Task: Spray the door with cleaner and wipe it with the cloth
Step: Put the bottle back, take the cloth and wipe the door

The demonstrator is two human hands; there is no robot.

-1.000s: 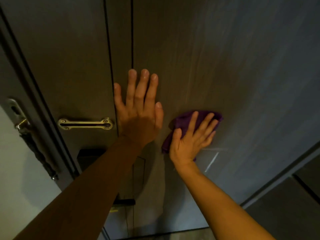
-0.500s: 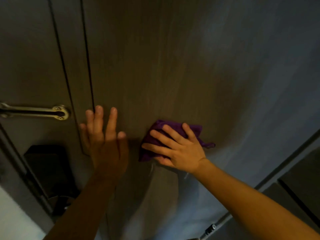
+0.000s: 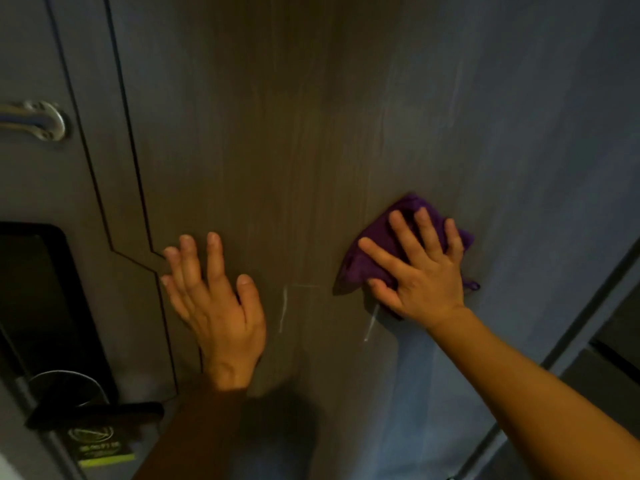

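Note:
The dark grey-brown door [image 3: 311,133] fills the view, with faint wet streaks running down it. A crumpled purple cloth [image 3: 374,251] is pressed flat against the door right of centre under my right hand [image 3: 420,268], fingers spread over it. My left hand [image 3: 216,306] lies flat on the bare door to the left, fingers apart, holding nothing. Two short pale drips show between and below the hands. No spray bottle is in view.
A black lock panel [image 3: 41,292] with a lever handle [image 3: 93,412] and a hanging tag [image 3: 100,448] sits at the lower left. A metal latch plate [image 3: 38,119] is at the left edge. The door frame [image 3: 588,306] runs diagonally at the lower right.
My right hand has slid the cloth to the right across the door. The view has shifted down, bringing the lock panel and handle into sight; my left hand stays flat on the door.

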